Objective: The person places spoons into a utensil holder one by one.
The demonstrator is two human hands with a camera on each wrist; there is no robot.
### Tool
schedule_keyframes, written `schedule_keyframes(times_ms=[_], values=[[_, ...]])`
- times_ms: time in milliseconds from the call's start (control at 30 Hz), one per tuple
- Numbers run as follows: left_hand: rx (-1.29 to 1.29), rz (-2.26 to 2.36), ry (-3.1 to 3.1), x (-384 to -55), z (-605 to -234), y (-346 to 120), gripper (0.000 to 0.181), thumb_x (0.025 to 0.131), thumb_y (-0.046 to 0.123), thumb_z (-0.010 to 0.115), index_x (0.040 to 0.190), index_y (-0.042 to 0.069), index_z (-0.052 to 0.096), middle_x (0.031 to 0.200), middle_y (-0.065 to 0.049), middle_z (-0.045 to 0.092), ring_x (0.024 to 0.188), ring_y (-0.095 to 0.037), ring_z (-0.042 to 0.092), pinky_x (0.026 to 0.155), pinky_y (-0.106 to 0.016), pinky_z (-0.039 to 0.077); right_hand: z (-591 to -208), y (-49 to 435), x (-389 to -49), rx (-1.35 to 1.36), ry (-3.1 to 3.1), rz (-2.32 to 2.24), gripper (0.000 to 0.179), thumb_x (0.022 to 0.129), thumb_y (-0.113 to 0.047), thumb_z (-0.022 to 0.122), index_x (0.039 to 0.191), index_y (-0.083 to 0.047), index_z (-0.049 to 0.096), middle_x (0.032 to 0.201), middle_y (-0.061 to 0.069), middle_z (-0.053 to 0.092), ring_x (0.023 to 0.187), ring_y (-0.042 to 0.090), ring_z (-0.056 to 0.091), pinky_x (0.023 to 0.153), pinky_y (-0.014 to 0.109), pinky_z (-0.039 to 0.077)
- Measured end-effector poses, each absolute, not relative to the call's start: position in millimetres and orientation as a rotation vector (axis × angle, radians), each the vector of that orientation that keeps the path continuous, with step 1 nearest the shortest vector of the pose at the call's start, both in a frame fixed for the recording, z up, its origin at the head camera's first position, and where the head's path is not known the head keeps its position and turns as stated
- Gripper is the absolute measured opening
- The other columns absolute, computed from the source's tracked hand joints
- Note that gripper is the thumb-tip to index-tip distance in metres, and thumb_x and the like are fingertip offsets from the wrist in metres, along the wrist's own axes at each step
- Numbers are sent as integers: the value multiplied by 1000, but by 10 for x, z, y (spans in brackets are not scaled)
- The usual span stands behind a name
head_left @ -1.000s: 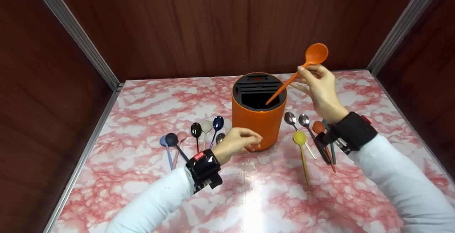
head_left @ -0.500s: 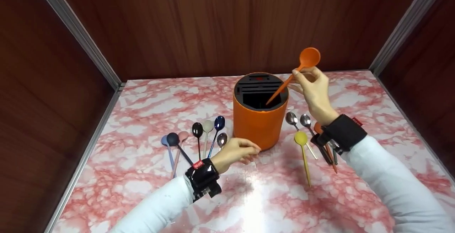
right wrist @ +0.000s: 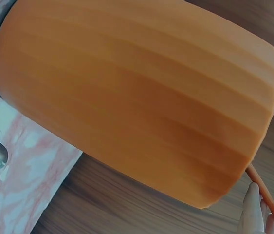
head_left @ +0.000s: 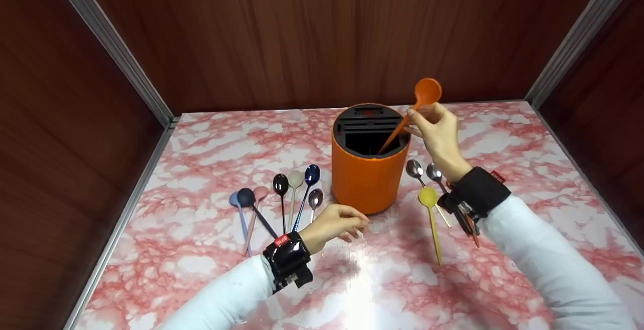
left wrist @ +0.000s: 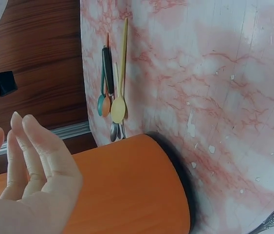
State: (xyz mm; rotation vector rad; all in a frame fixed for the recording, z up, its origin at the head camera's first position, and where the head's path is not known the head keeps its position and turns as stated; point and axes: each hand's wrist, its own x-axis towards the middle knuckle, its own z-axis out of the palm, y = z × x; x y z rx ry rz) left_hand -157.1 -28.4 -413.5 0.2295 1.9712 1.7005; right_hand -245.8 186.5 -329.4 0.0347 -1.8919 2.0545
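An orange spoon [head_left: 428,91] slants bowl-up over the orange utensil holder [head_left: 370,184], its handle tip inside the large front opening of the black slotted top. My right hand [head_left: 440,136] pinches the handle below the bowl, beside the holder's rim. In the right wrist view, fingertips [right wrist: 252,209] touch the orange handle near the holder's edge. My left hand [head_left: 336,224] hovers in front of the holder's base with loosely bent fingers and nothing in them. The left wrist view shows that hand [left wrist: 39,170] before the holder's orange wall [left wrist: 127,190].
Left of the holder lie several spoons, among them a dark blue one [head_left: 246,197], a pink one [head_left: 260,192] and a black one [head_left: 280,184]. On the right are a yellow spoon [head_left: 427,197] and silver spoons [head_left: 414,168]. Wood-pattern walls enclose the marbled table [head_left: 201,159].
My right hand has moved down and left with the orange spoon, whose handle now reaches lower into the holder. My left hand has sunk slightly toward the table.
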Motion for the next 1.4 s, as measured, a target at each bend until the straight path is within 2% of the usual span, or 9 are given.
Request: schedule_keyframes(times_ms=[433, 567, 667, 833, 900, 1033, 1133, 1267, 1400], values=[[222, 1689, 1969, -1526, -4176, -258, 27, 90, 6, 59, 110, -9, 68, 82, 1, 70, 65, -7, 59, 62, -18, 51, -3390, 1856, -2455, 28, -2011, 1994, 8, 91, 3, 64, 86, -2, 62, 75, -7, 64, 69, 1, 67, 72, 17, 60], [226, 1690, 1958, -1516, -4184, -255, 29, 91, 6, 59, 112, -12, 65, 89, -10, 73, 65, -6, 59, 62, -17, 51, -3387, 1860, -2451, 23, -2045, 1965, 3, 90, 4, 66, 89, 6, 63, 75, -8, 65, 69, -1, 67, 71, 15, 60], [230, 1686, 1949, -1510, -4184, -251, 28, 91, 7, 59, 112, -11, 66, 95, -17, 73, 66, -6, 58, 63, -17, 51, -3387, 1858, -2449, 24, -2073, 1936, 10, 89, 5, 66, 94, 13, 64, 73, -10, 66, 68, -3, 66, 71, 14, 59], [240, 1684, 1940, -1511, -4196, -252, 28, 90, 8, 58, 111, -9, 67, 90, -10, 72, 68, -7, 58, 63, -17, 51, -3395, 1869, -2441, 36, -2140, 1886, 24, 89, 5, 66, 108, 19, 63, 74, -16, 66, 68, -7, 66, 71, 11, 57], [245, 1685, 1939, -1515, -4207, -252, 30, 90, 8, 58, 113, -11, 66, 91, -11, 72, 68, -7, 58, 62, -17, 50, -3397, 1885, -2431, 34, -2186, 1830, 27, 89, 4, 66, 112, 18, 63, 75, -17, 67, 69, -9, 64, 71, 9, 56], [241, 1692, 1932, -1517, -4228, -249, 32, 90, 8, 58, 115, -12, 64, 95, -15, 72, 67, -6, 58, 61, -17, 50, -3391, 1929, -2405, 14, -2246, 1728, 30, 89, -1, 69, 114, 14, 65, 76, -19, 66, 69, -10, 63, 72, 7, 53], [230, 1696, 1925, -1516, -4236, -246, 32, 91, 8, 58, 115, -12, 64, 92, -12, 71, 67, -6, 57, 61, -17, 50, -3385, 1969, -2394, 1, -2236, 1731, 31, 89, -3, 69, 115, 13, 64, 74, -24, 64, 70, -9, 63, 73, 8, 53], [221, 1697, 1919, -1514, -4244, -244, 32, 91, 8, 58, 114, -12, 64, 86, -3, 69, 67, -6, 58, 61, -17, 50, -3396, 2022, -2393, 0, -2158, 1812, 29, 90, 1, 66, 115, 15, 62, 72, -24, 64, 72, -7, 64, 75, 11, 56], [209, 1701, 1906, -1515, -4255, -242, 31, 91, 8, 59, 113, -12, 65, 81, 2, 66, 67, -7, 58, 61, -16, 50, -3436, 2091, -2389, -6, -2033, 1911, 15, 91, 4, 63, 105, 8, 66, 74, -15, 67, 71, -3, 67, 74, 16, 59]])
